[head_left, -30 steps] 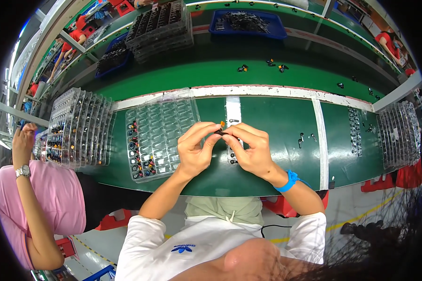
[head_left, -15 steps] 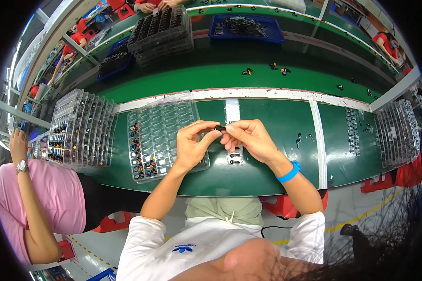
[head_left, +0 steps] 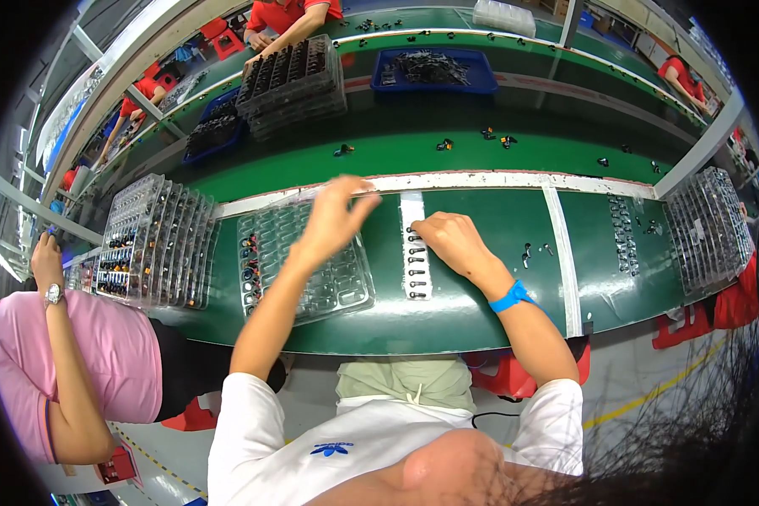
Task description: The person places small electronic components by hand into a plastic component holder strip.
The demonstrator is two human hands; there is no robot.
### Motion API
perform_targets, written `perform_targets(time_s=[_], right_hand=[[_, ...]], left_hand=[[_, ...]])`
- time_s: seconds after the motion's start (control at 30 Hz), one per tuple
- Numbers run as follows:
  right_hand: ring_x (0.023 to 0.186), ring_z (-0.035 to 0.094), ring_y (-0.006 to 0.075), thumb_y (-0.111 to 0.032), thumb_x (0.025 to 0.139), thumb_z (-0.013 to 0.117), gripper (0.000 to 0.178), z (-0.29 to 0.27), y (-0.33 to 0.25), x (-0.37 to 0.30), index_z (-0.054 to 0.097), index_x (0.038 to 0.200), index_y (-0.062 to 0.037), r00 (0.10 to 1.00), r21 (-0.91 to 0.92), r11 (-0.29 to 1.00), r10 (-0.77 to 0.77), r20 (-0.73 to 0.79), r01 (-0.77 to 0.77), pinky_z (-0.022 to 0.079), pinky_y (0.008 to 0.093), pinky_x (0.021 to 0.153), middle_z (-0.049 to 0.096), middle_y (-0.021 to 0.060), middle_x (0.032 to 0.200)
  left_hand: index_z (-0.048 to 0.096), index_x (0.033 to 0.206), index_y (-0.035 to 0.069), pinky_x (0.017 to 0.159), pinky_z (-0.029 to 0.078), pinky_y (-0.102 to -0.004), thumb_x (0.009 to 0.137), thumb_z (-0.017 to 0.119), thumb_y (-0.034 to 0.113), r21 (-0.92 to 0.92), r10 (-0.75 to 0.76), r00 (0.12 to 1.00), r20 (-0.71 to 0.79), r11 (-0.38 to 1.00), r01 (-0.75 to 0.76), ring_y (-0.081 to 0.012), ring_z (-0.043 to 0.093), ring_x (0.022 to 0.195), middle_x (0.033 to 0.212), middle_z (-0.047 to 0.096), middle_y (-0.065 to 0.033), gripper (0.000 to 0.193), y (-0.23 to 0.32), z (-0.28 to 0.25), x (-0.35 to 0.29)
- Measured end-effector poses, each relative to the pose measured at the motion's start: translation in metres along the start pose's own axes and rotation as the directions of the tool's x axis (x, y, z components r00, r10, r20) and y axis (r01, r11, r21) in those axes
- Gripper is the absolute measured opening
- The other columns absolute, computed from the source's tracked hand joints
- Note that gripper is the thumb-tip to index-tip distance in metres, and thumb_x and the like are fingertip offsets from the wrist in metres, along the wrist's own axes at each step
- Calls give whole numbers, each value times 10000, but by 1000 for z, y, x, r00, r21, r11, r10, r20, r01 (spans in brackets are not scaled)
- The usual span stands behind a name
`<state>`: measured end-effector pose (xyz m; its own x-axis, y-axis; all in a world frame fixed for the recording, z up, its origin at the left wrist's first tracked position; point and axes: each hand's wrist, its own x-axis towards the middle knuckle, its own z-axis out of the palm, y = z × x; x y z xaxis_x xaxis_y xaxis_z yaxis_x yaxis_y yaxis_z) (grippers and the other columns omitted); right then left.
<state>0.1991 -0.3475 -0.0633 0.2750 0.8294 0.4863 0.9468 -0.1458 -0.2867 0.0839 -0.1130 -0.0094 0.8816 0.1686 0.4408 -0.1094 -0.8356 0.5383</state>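
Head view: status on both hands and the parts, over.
Left hand open, blurred, over far edge of clear blister tray. Right hand at far end of black parts row, grip unclear. Tray stack stands left, apart from both hands.

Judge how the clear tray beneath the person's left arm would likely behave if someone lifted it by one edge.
The clear tray looks like thin moulded plastic, so it is probably light for its size and might flex somewhat. Small dark parts show along its left side, so that side may sag or tip lower.
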Motion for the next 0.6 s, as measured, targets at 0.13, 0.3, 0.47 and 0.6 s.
perform_targets(time_s=[0.13,0.3,0.47,0.6], right_hand=[[872,705,307,-66,811,659,214,-1,-8,13,710,1016,-29,994,-13,994,-107,-8,107,572,435,704,720,112,874],[892,699,307,-62,818,656,189,0,-6,9,712,994,-27,994,-104,989,-105,31,108,580,426,734,715,121,916],[867,682,318,44,798,689,204,9,-2,12,720,987,-27,996,65,998,23,-81,-18,555,426,739,679,121,885],[869,667,310,75,839,661,193,7,-8,19,705,1012,2,981,243,967,120,-151,-80,545,382,745,647,134,939]], left_hand=[[741,1027,51,875,535,-429,911,763,177,-115,314,896,314,949,-292,-320,675,1014,1042,725,-121,173,56,5,-68],[711,1138,40,986,529,-429,934,737,221,-122,295,895,334,955,-269,-311,644,1182,1217,693,-108,273,67,22,-101],[701,1178,26,1004,536,-442,900,737,53,-80,151,988,39,986,-147,-338,674,1152,1235,706,-142,282,48,-41,-112],[716,1142,1,964,528,-470,881,646,-49,418,-83,975,-206,893,164,-407,659,1104,1140,711,-216,275,-33,-115,-142]])
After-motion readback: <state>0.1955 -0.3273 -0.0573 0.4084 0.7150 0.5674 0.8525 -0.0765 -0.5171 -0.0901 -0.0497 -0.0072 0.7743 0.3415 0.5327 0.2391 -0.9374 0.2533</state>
